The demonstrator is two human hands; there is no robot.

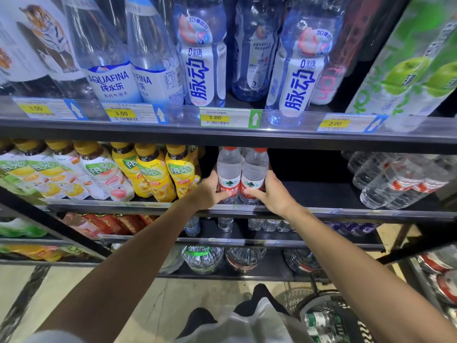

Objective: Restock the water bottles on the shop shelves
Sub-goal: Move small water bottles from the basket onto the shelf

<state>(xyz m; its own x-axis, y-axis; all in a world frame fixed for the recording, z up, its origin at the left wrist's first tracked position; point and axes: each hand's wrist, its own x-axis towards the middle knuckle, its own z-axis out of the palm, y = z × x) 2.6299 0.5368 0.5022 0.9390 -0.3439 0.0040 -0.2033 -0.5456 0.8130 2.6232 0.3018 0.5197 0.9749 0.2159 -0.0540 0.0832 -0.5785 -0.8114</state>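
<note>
Two clear water bottles with red caps and red labels stand upright side by side on the second black shelf [321, 194]. My left hand [210, 189] grips the left bottle [228, 167] around its lower label. My right hand [269, 191] grips the right bottle [255, 167] the same way. At least one more red-capped bottle stands behind them, mostly hidden. To the right of the pair the shelf is dark and bare up to a group of clear bottles [395, 179].
Yellow-capped juice bottles [153, 169] fill the shelf to the left of my hands. The shelf above holds Aquafina and blue-lettered drinks behind price tags [215, 117]. Lower shelves hold more water. A black basket [329, 318] with bottles sits on the floor at the lower right.
</note>
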